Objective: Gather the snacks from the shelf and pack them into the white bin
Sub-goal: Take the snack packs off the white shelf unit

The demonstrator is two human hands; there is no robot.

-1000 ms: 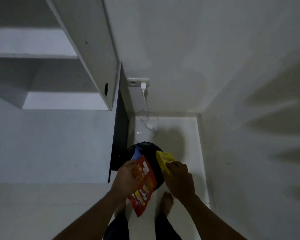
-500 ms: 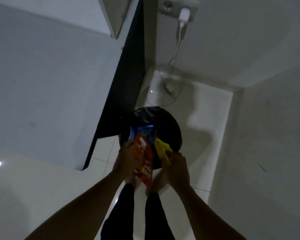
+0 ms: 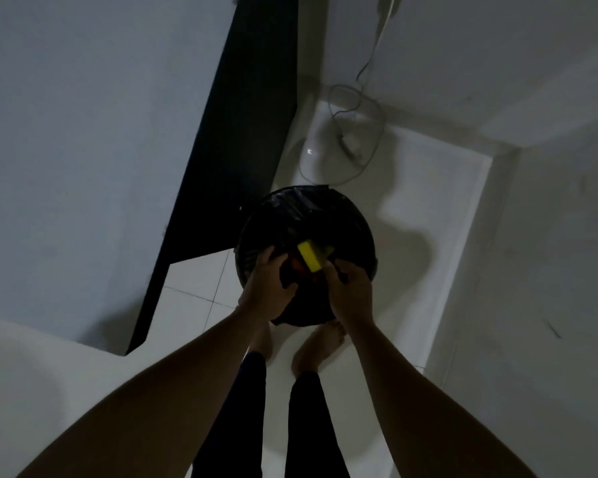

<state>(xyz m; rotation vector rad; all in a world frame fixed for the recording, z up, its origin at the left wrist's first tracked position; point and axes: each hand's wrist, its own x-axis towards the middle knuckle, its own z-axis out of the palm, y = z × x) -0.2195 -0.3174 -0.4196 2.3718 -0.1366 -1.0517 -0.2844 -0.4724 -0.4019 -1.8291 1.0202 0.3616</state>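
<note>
Tiled floor (image 3: pixel 194 298), black-lined bin (image 3: pixel 359 215), left hand (image 3: pixel 268 291) grip on red packet (image 3: pixel 297 265), right hand (image 3: pixel 351 291) grip on yellow box (image 3: pixel 310 259), both now lowered inside.

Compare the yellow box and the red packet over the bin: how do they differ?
The yellow box is bright and mostly in view, a flat-faced block; the red packet shows only as dim slivers beside it. The right hand pinches the box's lower end; the left hand seems to grip the packet. Both are over the black-lined bin, between the hands.
</note>
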